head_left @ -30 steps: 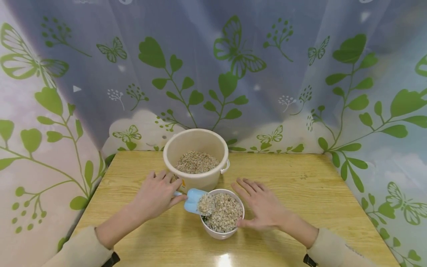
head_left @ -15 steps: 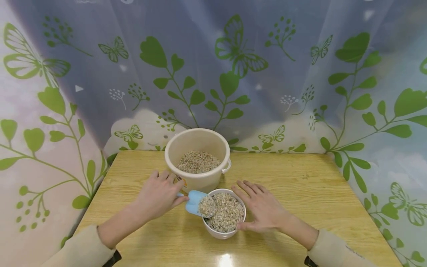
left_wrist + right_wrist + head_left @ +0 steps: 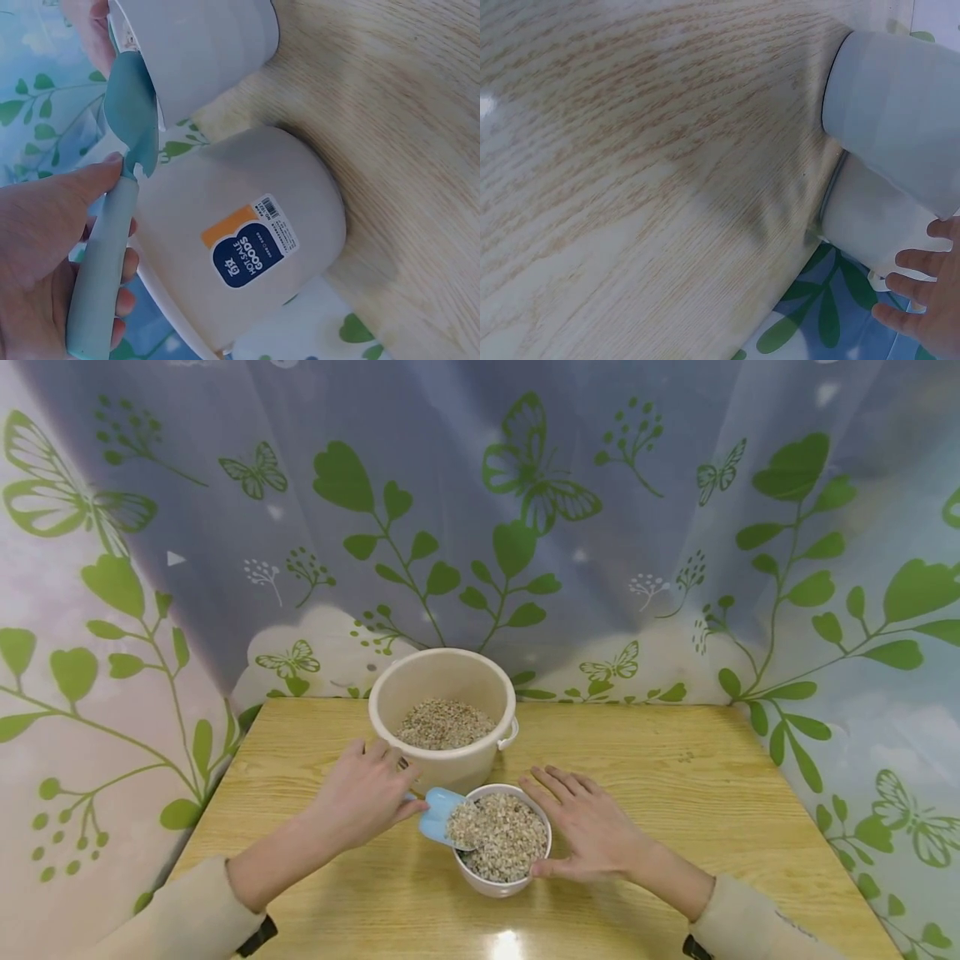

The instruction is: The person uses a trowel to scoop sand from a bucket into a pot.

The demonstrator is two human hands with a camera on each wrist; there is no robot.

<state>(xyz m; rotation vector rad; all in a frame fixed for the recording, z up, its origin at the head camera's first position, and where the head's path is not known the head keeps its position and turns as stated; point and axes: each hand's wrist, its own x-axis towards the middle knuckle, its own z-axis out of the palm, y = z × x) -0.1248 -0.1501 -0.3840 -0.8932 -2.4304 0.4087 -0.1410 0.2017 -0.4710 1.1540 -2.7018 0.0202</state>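
Observation:
A light-blue scoop point(image 3: 441, 811) is gripped by its handle in my left hand point(image 3: 358, 797); the left wrist view shows the fingers curled round the scoop's handle point(image 3: 105, 262). The scoop's front lies over the left rim of a white bowl point(image 3: 501, 887), and grain covers its tip. Pale mixed grain point(image 3: 510, 837) fills the bowl close to the rim. At the bowl's right side, my right hand point(image 3: 588, 827) has its fingers spread, with the thumb at the rim. Behind the bowl stands a cream bucket point(image 3: 450, 768) holding more grain point(image 3: 444, 724) in its lower part.
The wooden table point(image 3: 637, 752) carries the bucket and bowl. The bucket's handle joint point(image 3: 507, 735) sticks out on its right. A curtain point(image 3: 450, 527) with green leaves and butterflies hangs behind the table and along both sides.
The left hand and scoop have shifted slightly right, and the scoop has tipped so its grain now merges with the grain in the bowl. The right hand stays beside the bowl.

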